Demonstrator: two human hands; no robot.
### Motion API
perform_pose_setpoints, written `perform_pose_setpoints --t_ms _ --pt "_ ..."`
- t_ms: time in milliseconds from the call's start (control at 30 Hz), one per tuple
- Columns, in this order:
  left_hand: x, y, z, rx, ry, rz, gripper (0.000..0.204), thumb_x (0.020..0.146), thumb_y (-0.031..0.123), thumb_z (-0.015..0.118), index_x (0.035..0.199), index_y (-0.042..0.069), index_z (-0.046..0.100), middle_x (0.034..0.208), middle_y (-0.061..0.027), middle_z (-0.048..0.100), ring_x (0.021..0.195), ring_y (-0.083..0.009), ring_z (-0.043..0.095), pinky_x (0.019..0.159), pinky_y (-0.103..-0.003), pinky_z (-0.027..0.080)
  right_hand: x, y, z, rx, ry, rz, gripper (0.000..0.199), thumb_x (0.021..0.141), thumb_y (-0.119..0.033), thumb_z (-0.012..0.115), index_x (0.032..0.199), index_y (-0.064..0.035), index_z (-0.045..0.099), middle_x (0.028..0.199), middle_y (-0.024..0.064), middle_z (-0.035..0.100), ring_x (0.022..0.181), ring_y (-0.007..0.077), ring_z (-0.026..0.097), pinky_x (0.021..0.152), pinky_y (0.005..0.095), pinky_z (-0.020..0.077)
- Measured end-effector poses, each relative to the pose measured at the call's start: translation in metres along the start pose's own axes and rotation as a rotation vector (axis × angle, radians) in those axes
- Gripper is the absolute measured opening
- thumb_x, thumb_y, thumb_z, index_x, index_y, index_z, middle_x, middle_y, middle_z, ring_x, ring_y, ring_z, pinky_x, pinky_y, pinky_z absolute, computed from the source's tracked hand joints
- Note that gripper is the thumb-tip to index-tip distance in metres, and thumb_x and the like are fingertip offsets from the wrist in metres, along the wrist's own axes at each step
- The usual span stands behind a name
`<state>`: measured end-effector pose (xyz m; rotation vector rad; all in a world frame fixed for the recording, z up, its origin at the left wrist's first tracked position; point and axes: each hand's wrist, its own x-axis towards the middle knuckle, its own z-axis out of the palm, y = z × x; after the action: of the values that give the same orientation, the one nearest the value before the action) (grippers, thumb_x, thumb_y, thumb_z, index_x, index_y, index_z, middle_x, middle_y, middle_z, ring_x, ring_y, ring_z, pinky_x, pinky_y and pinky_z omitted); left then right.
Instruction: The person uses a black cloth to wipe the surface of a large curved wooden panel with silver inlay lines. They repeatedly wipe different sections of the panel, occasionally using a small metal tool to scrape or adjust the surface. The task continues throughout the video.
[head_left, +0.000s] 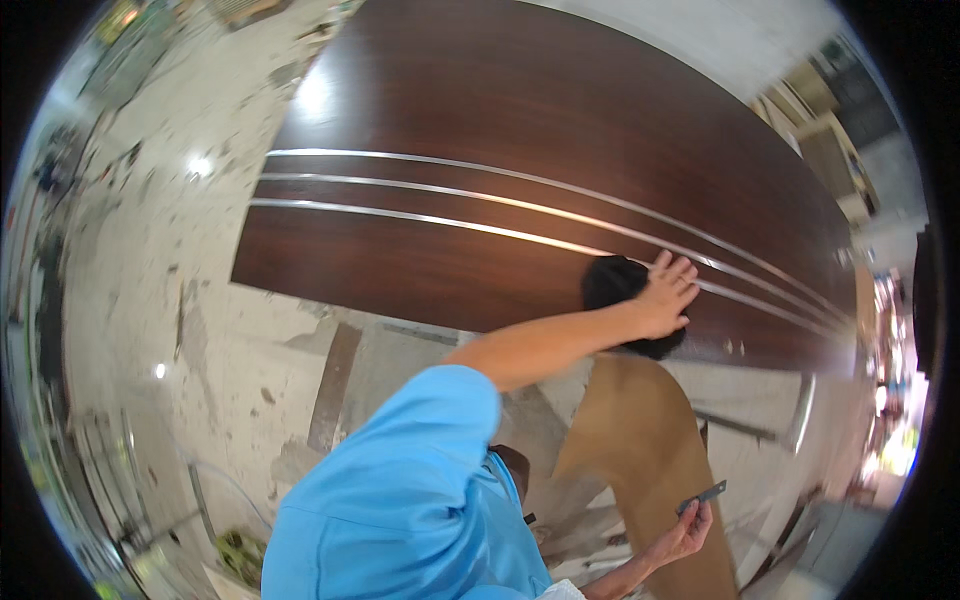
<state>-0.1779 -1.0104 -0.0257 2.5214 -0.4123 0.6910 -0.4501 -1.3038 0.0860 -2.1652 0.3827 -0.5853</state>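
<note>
A dark brown wood-grain panel (pixel 480 90) with three thin silvery strips (pixel 470 192) along its length lies in front of me. My left hand (pixel 664 298) rests on a black cloth (pixel 612 283) at the panel's near edge. Its fingers are spread, their tips by the lowest strip. My right hand (pixel 684 538) is lower right, away from the panel, fingers closed round a small flat grey tool (pixel 708 494) with a hole near one end. I cannot tell exactly what kind of tool it is. The left arm, in a light blue sleeve, reaches across to the right.
Below the panel's near edge hangs or stands a curved tan sheet (pixel 640 420). Metal support legs (pixel 803 412) show under the panel at the right. The pale floor (pixel 150 250) is stained. Wooden boxes (pixel 835 165) stand beyond the far right, and metal frames (pixel 110 470) at the left.
</note>
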Motion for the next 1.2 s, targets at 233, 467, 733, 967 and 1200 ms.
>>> perform_pose_setpoints --t_ms 233,467,733,967,1200 --pt "-0.2 -0.271 -0.274 0.88 0.221 -0.78 0.049 0.099 0.038 0.061 0.138 0.008 0.058 0.146 -0.0191 0.055 0.141 -0.0418 0.047 0.109 -0.065 0.038 0.026 -0.032 0.126 0.395 -0.588 0.133 0.016 0.097 -0.006 0.071 0.109 0.0041 0.069 0.097 0.0056 0.067 0.088 0.0135 0.061 0.08 0.0283 0.0503" --pt "-0.28 -0.258 -0.349 1.002 0.366 -1.373 0.069 0.106 0.048 0.049 0.154 -0.001 0.046 0.162 -0.0268 0.042 0.152 -0.0458 0.035 0.124 -0.065 0.021 0.031 -0.072 0.226 0.639 -1.028 -0.046 0.011 0.092 0.002 0.074 0.101 0.0026 0.069 0.095 0.0049 0.068 0.083 0.0135 0.062 0.075 0.0276 0.0516" --pt "-0.339 -0.225 -0.369 0.904 0.335 -1.324 0.065 0.105 0.045 0.054 0.154 0.003 0.049 0.164 -0.0206 0.042 0.153 -0.0402 0.037 0.124 -0.062 0.024 -0.015 -0.164 0.299 0.62 -1.122 -0.245 0.004 0.096 -0.001 0.071 0.099 0.0015 0.07 0.093 0.0032 0.067 0.082 0.0103 0.061 0.073 0.0252 0.0494" --pt "-0.391 -0.273 -0.466 -0.702 0.347 -1.539 0.046 0.105 0.033 0.059 0.139 0.002 0.061 0.108 -0.0095 0.072 0.093 -0.0175 0.069 0.079 -0.034 0.056 -0.128 -0.224 0.385 0.653 -0.882 -0.145 0.015 0.1 -0.007 0.072 0.109 0.0048 0.071 0.094 0.0063 0.071 0.08 0.0107 0.062 0.07 0.0262 0.0497" --pt "-0.393 -0.273 -0.462 -0.875 0.398 -1.57 0.041 0.106 0.029 0.058 0.134 0.0 0.064 0.099 0.0012 0.064 0.086 -0.0068 0.058 0.074 -0.026 0.049 -0.151 -0.23 0.389 0.275 -0.671 -0.255 0.019 0.102 -0.013 0.072 0.112 0.0027 0.073 0.093 0.0066 0.072 0.08 0.0106 0.063 0.07 0.026 0.0516"
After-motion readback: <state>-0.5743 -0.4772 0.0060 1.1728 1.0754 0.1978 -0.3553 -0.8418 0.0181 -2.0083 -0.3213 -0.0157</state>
